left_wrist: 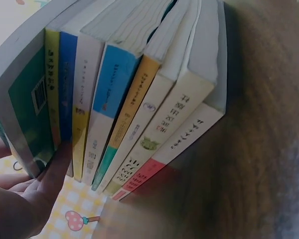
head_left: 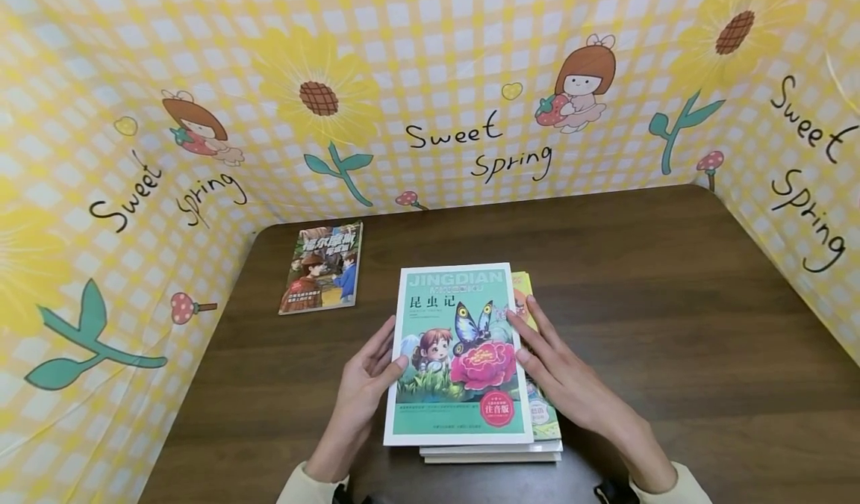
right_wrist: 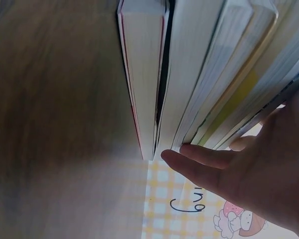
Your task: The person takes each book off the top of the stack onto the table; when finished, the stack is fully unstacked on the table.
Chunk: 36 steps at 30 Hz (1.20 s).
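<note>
Centrally, hands (head_left: 364, 384) on "JINGDIAN" book (head_left: 460, 355), "Sweet Spring" backdrop (head_left: 463, 56)

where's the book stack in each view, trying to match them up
Head: the stack is at lower middle, covers up.
Left wrist: the stack fills the left and upper middle, spines towards the camera.
Right wrist: the stack is at upper right, page edges showing.
Shared landmark: the yellow checked cloth.
</note>
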Tool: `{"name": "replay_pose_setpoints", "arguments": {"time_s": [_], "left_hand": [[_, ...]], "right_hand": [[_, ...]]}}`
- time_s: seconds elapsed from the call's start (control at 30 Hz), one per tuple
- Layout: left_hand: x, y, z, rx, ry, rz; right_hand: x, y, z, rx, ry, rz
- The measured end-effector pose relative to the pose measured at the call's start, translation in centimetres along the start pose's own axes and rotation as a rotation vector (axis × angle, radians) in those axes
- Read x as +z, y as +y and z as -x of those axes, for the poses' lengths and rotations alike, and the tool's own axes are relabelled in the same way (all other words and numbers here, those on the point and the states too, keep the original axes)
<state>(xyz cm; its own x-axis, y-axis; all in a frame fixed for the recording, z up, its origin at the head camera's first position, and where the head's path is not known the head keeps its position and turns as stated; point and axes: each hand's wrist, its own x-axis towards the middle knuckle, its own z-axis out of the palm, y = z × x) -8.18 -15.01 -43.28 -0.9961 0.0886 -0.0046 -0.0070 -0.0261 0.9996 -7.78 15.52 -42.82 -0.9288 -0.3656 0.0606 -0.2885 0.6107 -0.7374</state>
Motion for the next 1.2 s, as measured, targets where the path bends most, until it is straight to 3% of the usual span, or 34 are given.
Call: {"name": "replay_pose_setpoints", "arguments": {"time_s": [0.4,0.77,0.93,1.2], "left_hand": [[-0.6,0.4,0.3,-0.095,0.005,0.152],[-1.2,0.6,0.5,-0.116,-0.031,0.257],[-1.4,0.8,0.5,-0.116,-0.054,0.26],[-1.4,0.8,0.4,-0.133,-0.022,0.266]], "right_hand": [[0.1,0.1,0.1,-0.018,-0.007,0.011],[0.1,0.1,0.0,0.037,-0.007,0.031],[0.0,0.0,-0.1,0.047,-0.011,0.029],[0.0,0.2,-0.1,0.05,-0.003,0.017]]}}
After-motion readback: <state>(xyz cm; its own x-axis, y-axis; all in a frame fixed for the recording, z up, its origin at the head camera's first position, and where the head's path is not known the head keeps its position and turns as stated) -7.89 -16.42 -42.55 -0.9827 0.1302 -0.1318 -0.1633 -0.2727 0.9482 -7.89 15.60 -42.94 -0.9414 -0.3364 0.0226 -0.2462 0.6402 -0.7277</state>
